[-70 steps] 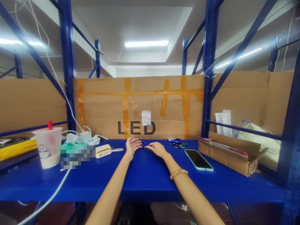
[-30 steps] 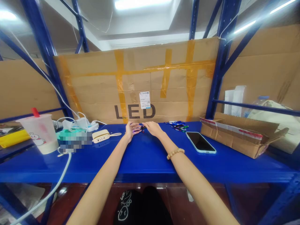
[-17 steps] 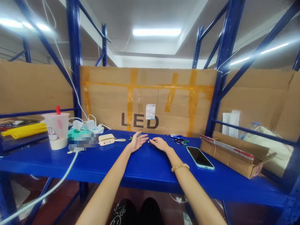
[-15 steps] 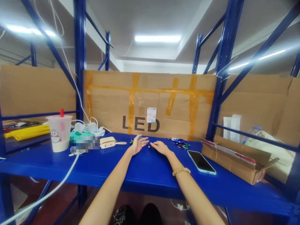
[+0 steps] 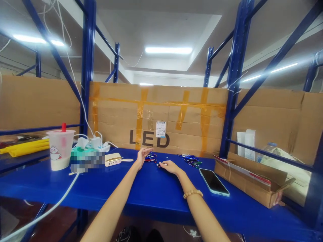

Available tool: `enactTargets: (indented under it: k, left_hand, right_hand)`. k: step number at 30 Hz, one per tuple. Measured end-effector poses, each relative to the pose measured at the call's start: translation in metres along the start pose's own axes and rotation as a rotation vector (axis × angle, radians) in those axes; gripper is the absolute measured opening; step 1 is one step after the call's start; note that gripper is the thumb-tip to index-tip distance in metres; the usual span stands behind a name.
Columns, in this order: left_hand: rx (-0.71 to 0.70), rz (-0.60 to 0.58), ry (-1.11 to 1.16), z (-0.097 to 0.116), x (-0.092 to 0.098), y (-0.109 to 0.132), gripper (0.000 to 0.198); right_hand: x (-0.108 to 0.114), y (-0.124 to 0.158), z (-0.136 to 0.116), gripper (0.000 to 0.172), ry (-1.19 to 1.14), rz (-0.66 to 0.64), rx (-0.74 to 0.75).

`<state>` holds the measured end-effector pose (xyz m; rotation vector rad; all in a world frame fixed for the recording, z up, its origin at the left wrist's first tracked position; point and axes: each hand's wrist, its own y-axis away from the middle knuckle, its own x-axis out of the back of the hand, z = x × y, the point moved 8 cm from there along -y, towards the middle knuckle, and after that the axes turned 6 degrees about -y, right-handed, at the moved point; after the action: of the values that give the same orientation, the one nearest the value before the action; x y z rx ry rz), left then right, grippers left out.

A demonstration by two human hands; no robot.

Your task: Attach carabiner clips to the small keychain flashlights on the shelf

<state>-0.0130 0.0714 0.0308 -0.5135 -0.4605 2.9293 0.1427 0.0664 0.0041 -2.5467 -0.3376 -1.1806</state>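
Observation:
My left hand (image 5: 142,156) is raised just behind the table's middle, its fingers apart and holding nothing. Right beside its fingertips lies a small bunch of slim red and dark pen-like items (image 5: 150,158). My right hand (image 5: 171,167) rests low on the blue steel table (image 5: 151,198), fingers reaching left. A small dark item (image 5: 158,165) sits at its fingertips, and I cannot tell whether they hold it. A larger heap of similar coloured items (image 5: 189,160) lies farther right, beyond that hand.
A black smartphone (image 5: 213,182) lies right of my right hand, next to an open cardboard box (image 5: 248,178). On the left stand a gold power bank (image 5: 112,159), a plastic cup with a red straw (image 5: 60,150) and a power strip (image 5: 98,146) with chargers. Blue shelf uprights flank the table.
My left hand has drawn back from the small items and lifted slightly, while my right hand stays near them. The whole view has shifted as my head moved.

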Motion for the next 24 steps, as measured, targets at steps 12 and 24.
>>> enactTargets:
  k: [12,24]
  left_hand:
    - [0.177,-0.066,-0.026,-0.017,-0.018,0.002,0.040]
    - [0.336,-0.162,-0.019,-0.027,-0.038,0.023,0.045]
  right_hand:
    - [0.001,-0.009,0.000,0.066,-0.200,-0.029,0.026]
    - [0.007,-0.009,-0.005,0.061,-0.240,0.053,0.096]
